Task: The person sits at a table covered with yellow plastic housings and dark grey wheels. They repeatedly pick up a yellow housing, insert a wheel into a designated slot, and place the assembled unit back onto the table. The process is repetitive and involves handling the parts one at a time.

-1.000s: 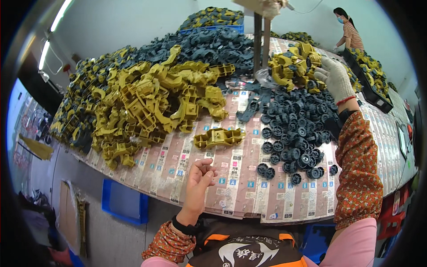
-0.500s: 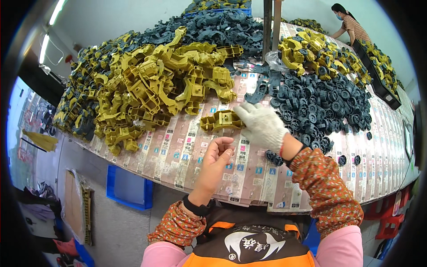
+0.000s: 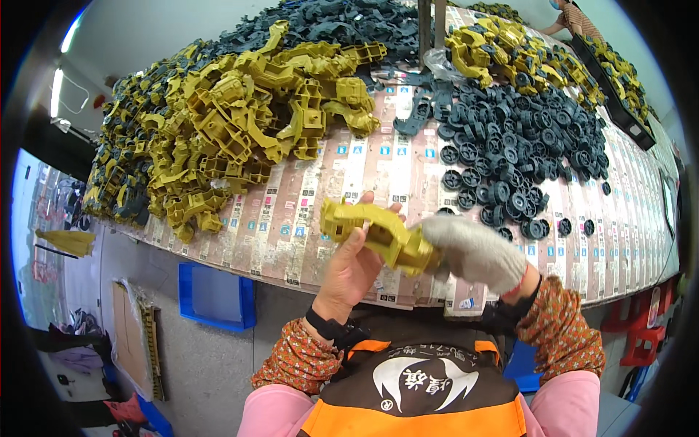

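Observation:
A yellow plastic toy car body (image 3: 378, 231) is held in front of me above the table's near edge. My bare left hand (image 3: 355, 266) grips its left part, thumb on the near side and fingertips showing behind it. My right hand (image 3: 477, 251), in a whitish knitted glove, closes round its right end; that end is partly hidden by the glove. Behind my right hand lies a heap of dark toy wheels (image 3: 502, 156). A large pile of yellow car bodies (image 3: 233, 116) rises to the left, beyond my left hand.
Dark plastic chassis parts (image 3: 349, 29) are heaped at the back, by a metal post (image 3: 431, 36). At right stands a black crate (image 3: 619, 116); a co-worker (image 3: 575, 22) reaches in beyond it. A blue bin (image 3: 217, 295) sits below the table's left edge.
The yellow car body has been lifted off the table and brought nearer to me. My left hand has taken hold of it, and my gloved right hand has moved nearer and rightward.

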Demonstrator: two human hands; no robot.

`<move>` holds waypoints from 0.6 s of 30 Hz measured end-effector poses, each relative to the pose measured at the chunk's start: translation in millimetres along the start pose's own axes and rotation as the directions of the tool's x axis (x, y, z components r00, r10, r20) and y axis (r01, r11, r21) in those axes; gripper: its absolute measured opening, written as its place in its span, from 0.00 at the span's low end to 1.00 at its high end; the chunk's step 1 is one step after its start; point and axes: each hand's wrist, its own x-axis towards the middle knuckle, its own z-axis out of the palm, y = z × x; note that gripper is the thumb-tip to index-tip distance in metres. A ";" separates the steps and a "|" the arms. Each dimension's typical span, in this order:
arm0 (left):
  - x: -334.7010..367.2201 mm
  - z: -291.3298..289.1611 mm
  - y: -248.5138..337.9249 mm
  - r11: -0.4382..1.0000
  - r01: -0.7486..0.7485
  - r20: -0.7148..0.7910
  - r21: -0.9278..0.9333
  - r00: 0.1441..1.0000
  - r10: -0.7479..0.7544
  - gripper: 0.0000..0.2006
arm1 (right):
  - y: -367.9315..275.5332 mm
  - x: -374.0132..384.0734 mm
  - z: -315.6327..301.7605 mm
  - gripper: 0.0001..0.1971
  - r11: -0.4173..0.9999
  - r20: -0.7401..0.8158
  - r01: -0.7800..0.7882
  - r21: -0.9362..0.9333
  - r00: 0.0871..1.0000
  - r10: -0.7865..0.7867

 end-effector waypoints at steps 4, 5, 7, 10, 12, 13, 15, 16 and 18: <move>-8.1 11.3 -0.9 0.994 -0.103 0.031 0.036 0.994 0.102 0.29 | -0.6 -36.3 27.9 0.16 0.927 -0.231 -0.148 -0.345 0.970 0.069; -13.6 8.6 2.3 0.994 -0.092 0.007 0.060 0.996 0.092 0.28 | 7.9 -36.0 18.3 0.15 0.831 -0.288 -0.048 -0.555 0.948 -0.138; -20.2 12.9 6.0 0.975 -0.090 -0.081 0.204 0.991 0.108 0.25 | 30.7 -36.0 -10.4 0.13 0.468 -0.246 0.044 -0.883 0.806 -0.539; -23.1 25.2 9.7 0.965 0.001 -0.164 0.261 0.985 0.043 0.24 | 27.3 -32.3 -26.0 0.13 0.172 -0.204 -0.111 -0.979 0.605 -0.770; -24.8 22.8 6.1 0.950 0.028 -0.202 0.310 0.979 0.037 0.26 | 23.9 -25.4 -22.1 0.16 0.135 -0.207 -0.158 -0.978 0.660 -0.722; -27.2 25.8 5.9 0.947 0.051 -0.215 0.316 0.977 0.019 0.26 | 27.0 -21.2 -20.7 0.17 0.115 -0.200 -0.168 -0.979 0.684 -0.702; -30.0 28.5 4.7 0.946 0.084 -0.209 0.313 0.978 -0.017 0.26 | 35.9 -14.2 -22.1 0.21 0.095 -0.194 -0.174 -0.980 0.736 -0.648; -31.1 28.5 3.5 0.948 0.096 -0.191 0.302 0.981 -0.039 0.26 | 39.9 -12.6 -22.7 0.20 0.091 -0.206 -0.194 -0.977 0.733 -0.649; -32.4 30.1 -0.4 0.947 0.127 -0.192 0.296 0.979 -0.072 0.26 | 45.5 -11.6 -22.8 0.17 0.083 -0.232 -0.235 -0.968 0.724 -0.650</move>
